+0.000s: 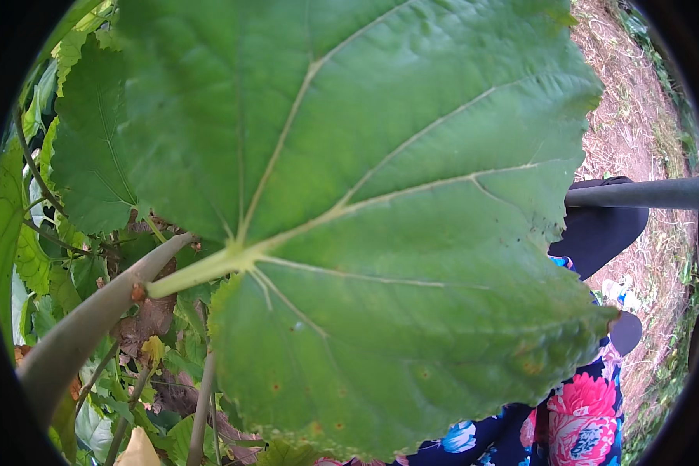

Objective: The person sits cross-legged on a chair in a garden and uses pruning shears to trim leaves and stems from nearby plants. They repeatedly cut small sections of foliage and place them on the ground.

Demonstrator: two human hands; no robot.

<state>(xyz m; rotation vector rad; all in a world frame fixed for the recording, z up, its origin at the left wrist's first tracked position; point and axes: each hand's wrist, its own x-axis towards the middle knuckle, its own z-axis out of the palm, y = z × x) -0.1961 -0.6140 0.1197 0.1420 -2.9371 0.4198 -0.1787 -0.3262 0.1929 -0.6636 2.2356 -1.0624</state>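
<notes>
A broad green leaf (396, 233) with pale veins and a toothed edge fills most of the view, close to the camera. Its light green stalk (195, 275) joins a grey-brown branch (87, 323) at the left. A few brown spots mark the leaf's lower part. Neither of my hands can be made out; the leaf hides much of what lies beyond it. At the lower right, dark blue floral clothing (582, 413) shows past the leaf's edge, with a black sleeve or trouser part (603, 233) above it.
More leaves (90, 151) and thin stems (201, 408) crowd the left side. A tan, pointed thing (138, 449), not clear what, is at the bottom left. A grey bar or strap (635, 194) crosses the right edge. Ground with dry straw (623, 116) lies at the right.
</notes>
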